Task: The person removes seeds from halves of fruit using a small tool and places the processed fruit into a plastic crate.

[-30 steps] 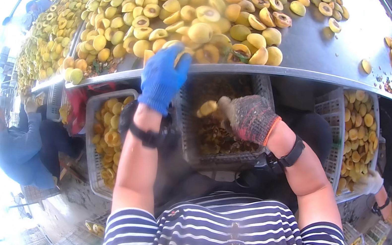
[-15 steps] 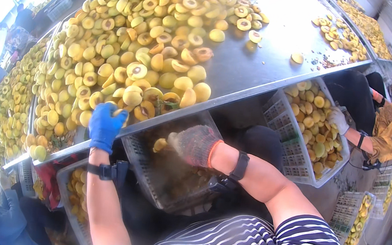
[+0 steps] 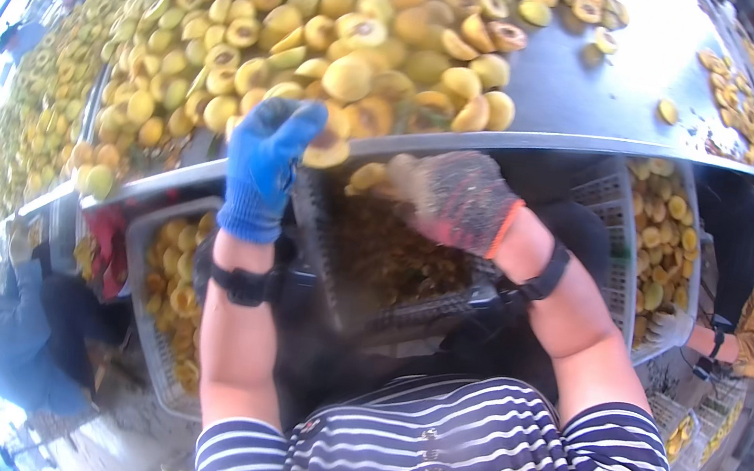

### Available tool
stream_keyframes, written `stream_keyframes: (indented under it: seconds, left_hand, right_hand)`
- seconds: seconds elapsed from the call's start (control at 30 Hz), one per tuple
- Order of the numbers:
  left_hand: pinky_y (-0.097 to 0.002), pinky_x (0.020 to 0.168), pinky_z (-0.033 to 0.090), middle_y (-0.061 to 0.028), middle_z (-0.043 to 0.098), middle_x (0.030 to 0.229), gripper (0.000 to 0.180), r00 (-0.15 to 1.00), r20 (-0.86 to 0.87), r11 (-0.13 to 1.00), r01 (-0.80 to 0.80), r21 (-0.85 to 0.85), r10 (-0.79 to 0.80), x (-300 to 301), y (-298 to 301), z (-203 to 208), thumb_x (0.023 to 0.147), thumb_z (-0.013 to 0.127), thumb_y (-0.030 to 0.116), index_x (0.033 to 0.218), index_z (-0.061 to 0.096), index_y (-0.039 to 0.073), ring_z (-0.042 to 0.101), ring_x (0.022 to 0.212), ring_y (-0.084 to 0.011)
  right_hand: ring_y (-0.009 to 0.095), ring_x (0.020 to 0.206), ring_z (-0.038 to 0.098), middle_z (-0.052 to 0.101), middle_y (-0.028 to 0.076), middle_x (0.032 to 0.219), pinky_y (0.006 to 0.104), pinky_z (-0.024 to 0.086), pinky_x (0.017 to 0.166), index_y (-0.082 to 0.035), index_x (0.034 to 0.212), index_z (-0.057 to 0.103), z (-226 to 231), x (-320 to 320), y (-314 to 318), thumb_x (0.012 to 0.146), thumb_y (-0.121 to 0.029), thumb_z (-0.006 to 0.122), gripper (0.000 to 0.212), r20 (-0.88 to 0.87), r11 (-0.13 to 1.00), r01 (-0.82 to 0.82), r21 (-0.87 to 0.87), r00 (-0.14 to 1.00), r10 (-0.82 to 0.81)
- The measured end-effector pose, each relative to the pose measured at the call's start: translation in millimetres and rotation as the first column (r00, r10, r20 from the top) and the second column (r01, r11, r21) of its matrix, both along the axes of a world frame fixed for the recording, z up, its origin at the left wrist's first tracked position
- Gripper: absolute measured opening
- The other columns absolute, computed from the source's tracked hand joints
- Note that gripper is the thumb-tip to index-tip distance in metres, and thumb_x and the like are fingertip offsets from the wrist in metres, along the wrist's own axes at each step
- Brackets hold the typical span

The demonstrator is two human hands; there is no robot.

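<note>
Head view, nearest first: a navy-and-white striped shirt [image 3: 444, 447] fills the lower edge, with both forearms reaching up from it, each with a dark wrist strap. Between them, below the rim of the desk, a crate [image 3: 316, 241] holds brownish, blurred fruit scraps. The right hand [image 3: 461, 199], in a dark grey knitted glove with an orange cuff, is above this crate; its fingers are bunched, with a yellow fruit piece [image 3: 368, 178] at their tips, but blur leaves it unclear whether they grip it. The left hand [image 3: 266, 167], in a blue glove, is at the desk's near rim, fingers partly curled beside a halved fruit [image 3: 326, 149]; whether they have hold of it, I cannot tell. On the left stands a pale crate [image 3: 184, 406] of yellow halves, and on the right a lattice-sided crate [image 3: 612, 240] of more, with a co-worker's pale-gloved hand [image 3: 671, 327] at it. Another person in blue [image 3: 21, 330] sits at the far left. Beyond the hands, a heap of yellow fruit halves [image 3: 348, 29] covers much of the metal desk [image 3: 589, 101]; a smaller scatter [image 3: 738, 103] lies toward its right end.
</note>
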State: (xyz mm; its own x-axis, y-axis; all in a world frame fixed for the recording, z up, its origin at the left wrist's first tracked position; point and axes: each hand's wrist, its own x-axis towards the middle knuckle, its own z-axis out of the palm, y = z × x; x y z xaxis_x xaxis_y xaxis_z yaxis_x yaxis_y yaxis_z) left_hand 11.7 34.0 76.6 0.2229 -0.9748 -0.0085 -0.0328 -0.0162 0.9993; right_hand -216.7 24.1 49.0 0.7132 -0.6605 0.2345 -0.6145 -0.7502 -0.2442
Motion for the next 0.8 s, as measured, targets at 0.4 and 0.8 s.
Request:
stream_keyframes:
  seconds: [0.4,0.8]
  left_hand:
    - [-0.0276,0.077,0.051,-0.0055,0.069,0.102,0.03,0.89,-0.455,0.997,0.015,-0.069,-0.045,-2.8,0.4,-11.5,0.091,0.064,0.005,0.12,0.061,0.001,0.063,0.092,-0.0134]
    - [-0.0325,0.079,0.054,-0.0098,0.071,0.095,0.022,0.515,0.857,0.913,0.364,-0.182,-0.035,-19.9,9.3,-26.8,0.081,0.077,0.015,0.101,0.073,0.008,0.069,0.085,-0.0221]
  right_hand:
    - [0.035,0.084,0.066,0.067,0.015,0.092,0.0424,0.053,0.069,-0.008,0.108,0.06,-0.2,0.7,1.1,0.081,-0.017,0.07,0.03,0.129,0.992,0.036,0.119,0.99,-0.051]
    - [0.023,0.06,0.063,0.057,0.005,0.065,0.0391,0.047,0.05,-0.01,0.092,0.059,-1.8,7.5,14.7,0.085,-0.019,0.058,0.011,-0.322,0.969,0.014,-0.245,0.942,-0.095]
